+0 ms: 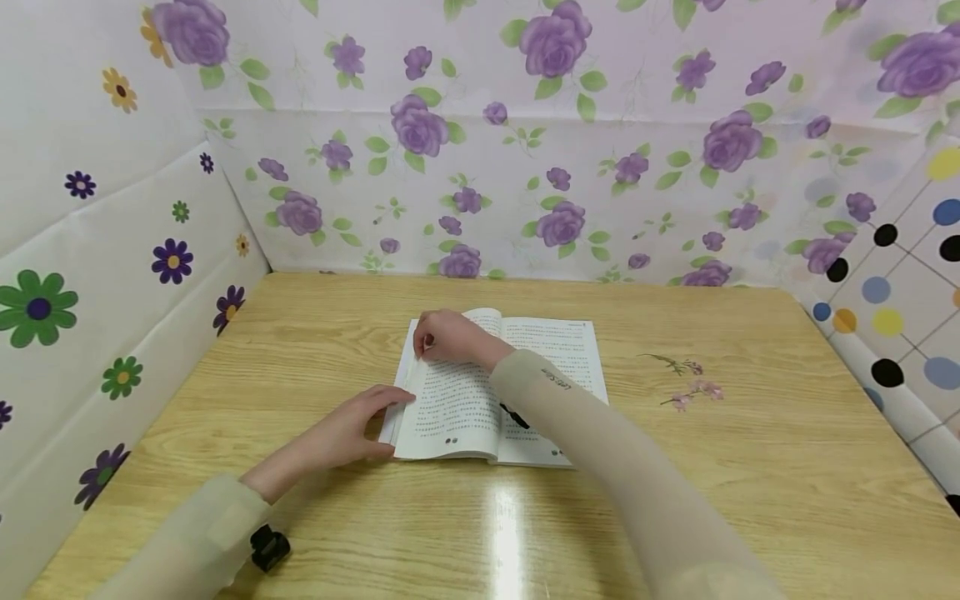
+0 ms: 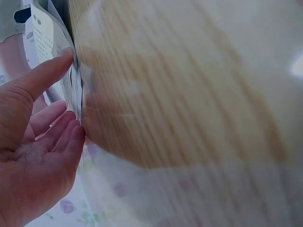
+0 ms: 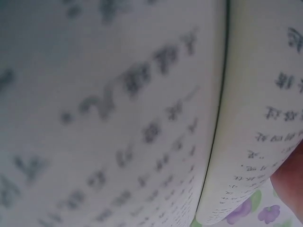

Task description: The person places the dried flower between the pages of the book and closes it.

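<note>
An open book (image 1: 551, 358) with printed text lies on the table, its left-hand leaves bulging up slightly. My right hand (image 1: 453, 336) reaches across to the book's left side, thumb and index finger bent together at the outer edge of a left page (image 1: 457, 400). Along the lower left edge, my left hand (image 1: 352, 429) rests with thumb and fingers spread apart. Its thumb touches the page edges in the left wrist view, and the other fingers (image 2: 71, 137) lie against the side of the book. Curved pages (image 3: 142, 118) fill the right wrist view, with a bit of finger at its right.
The wooden table (image 1: 712, 492) carries pink flower sprigs (image 1: 693, 389) to the right of the book. Flower-patterned cloth (image 1: 465, 167) stands behind the table, with more patterned cloth at both sides. A small black device (image 1: 268, 547) sits by the left sleeve.
</note>
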Tool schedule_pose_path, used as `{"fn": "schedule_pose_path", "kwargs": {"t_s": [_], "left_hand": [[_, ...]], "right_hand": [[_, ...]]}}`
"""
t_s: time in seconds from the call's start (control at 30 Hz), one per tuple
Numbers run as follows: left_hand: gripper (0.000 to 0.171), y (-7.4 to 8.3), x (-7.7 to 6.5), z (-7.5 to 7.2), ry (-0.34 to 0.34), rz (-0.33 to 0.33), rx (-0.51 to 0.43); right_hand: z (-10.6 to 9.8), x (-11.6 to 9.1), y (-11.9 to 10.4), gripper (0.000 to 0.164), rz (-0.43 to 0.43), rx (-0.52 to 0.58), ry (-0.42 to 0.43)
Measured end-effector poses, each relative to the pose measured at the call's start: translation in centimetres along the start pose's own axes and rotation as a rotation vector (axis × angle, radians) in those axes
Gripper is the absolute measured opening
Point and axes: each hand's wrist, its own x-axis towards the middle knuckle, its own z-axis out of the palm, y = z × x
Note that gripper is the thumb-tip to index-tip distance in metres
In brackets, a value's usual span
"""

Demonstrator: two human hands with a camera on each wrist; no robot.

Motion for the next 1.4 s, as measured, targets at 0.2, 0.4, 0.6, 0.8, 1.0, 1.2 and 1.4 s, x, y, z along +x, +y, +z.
{"fn": "schedule_pose_path", "kwargs": {"t_s": [0.2, 0.4, 0.6, 0.8, 1.0, 1.2, 1.4], "left_hand": [[0.065, 0.1, 0.1, 0.0, -0.02, 0.005, 0.001], [0.067, 0.0, 0.2, -0.1, -0.034, 0.011, 0.025], [0.087, 0.3, 0.3, 0.0, -0.049, 0.023, 0.093], [0.08, 0.5, 0.3, 0.3, -0.015, 0.03, 0.096], [0.078, 0.3, 0.4, 0.5, -0.007, 0.028, 0.126], [0.079, 0.3, 0.3, 0.8, -0.002, 0.027, 0.134], [0.08, 0.6, 0.3, 0.8, 0.018, 0.023, 0.152]], "right_hand": [[-0.1, -0.2, 0.0, 0.011, 0.023, 0.005, -0.009], [-0.2, -0.4, 0.0, 0.016, 0.034, 0.003, -0.013], [-0.9, -0.8, 0.1, 0.024, 0.049, 0.017, -0.063], [-1.2, -1.3, 0.1, 0.03, 0.019, 0.01, -0.088], [-1.1, -1.6, -0.1, 0.031, 0.016, 0.031, -0.091], [-1.2, -1.9, -0.2, 0.029, 0.042, 0.027, -0.1], [-3.3, -2.6, 0.3, 0.03, 0.068, 0.027, -0.092]]}}
